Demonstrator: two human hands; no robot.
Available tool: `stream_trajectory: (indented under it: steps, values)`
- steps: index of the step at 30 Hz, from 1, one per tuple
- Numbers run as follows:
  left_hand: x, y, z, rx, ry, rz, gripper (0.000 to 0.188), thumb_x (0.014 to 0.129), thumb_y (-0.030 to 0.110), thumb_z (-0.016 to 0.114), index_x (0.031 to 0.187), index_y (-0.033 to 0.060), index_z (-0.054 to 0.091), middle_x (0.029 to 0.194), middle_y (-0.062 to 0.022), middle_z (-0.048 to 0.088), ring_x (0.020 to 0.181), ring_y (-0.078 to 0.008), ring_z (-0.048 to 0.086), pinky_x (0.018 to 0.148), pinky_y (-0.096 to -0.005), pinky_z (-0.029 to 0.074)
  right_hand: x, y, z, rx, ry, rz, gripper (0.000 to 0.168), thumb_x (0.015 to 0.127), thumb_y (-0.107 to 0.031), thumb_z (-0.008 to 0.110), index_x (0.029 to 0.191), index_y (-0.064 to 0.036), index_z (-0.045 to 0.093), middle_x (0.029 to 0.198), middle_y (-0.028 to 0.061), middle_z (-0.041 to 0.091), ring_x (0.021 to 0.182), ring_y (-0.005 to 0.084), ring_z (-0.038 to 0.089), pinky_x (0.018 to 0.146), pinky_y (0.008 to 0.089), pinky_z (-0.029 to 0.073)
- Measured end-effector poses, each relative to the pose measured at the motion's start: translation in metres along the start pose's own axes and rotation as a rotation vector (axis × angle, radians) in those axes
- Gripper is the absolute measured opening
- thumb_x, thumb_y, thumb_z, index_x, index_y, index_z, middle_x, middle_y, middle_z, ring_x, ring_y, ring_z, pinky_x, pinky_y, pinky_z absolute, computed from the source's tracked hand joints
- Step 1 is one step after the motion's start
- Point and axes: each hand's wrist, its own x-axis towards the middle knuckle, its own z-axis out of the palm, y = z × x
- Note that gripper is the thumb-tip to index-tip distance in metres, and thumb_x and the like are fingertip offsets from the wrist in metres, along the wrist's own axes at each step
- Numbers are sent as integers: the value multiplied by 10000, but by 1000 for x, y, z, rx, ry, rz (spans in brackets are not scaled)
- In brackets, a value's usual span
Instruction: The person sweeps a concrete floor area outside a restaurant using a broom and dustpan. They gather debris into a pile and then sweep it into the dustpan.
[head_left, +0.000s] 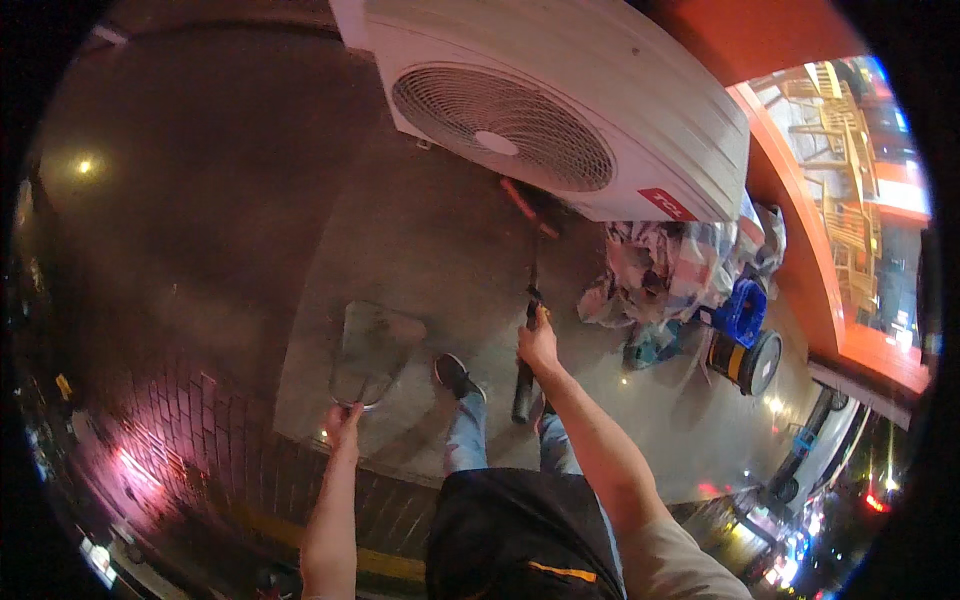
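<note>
My left hand (343, 421) is closed around the curved metal handle of a grey, flat-looking pan (365, 330), possibly a dustpan, whose outline blends into the floor. My right hand (538, 341) grips the black handle (523, 394) of a long tool. Its thin dark shaft (533, 259) runs forward to a reddish bar (525, 206) near the lower edge of a TCL air-conditioner outdoor unit (675, 127). Whether that bar is a squeegee or a brush head, I cannot tell. The unit's round fan grille (555, 120) faces the floor area ahead of me.
Crumpled plastic sheeting or bags (660, 262) lie right of the tool, beside a blue plastic container (742, 311) and a black-and-yellow bucket (746, 362). An orange window frame (810, 225) borders the right side. Wet-looking paving (225, 247) stretches left; vehicles (817, 450) stand farther right.
</note>
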Motion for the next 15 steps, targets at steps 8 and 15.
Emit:
stream_trajectory:
  steps: [8,15]
  values:
    - [-6,5,2,160,-37,63,275,782,240,736,842,-3,623,740,-11,590,692,-109,493,649,-301,422,-10,22,-21,-217,-192,-140,622,815,-227,584,1389,-91,386,1150,271,587,1050,402,582,864,434,466]
    - [-8,13,-6,140,-109,164,293,795,283,720,855,11,627,712,-30,591,670,-115,499,625,-317,423,32,-76,7,-123,-238,-107,603,874,-239,520,1433,-148,313,1033,236,630,931,369,629,748,474,491]
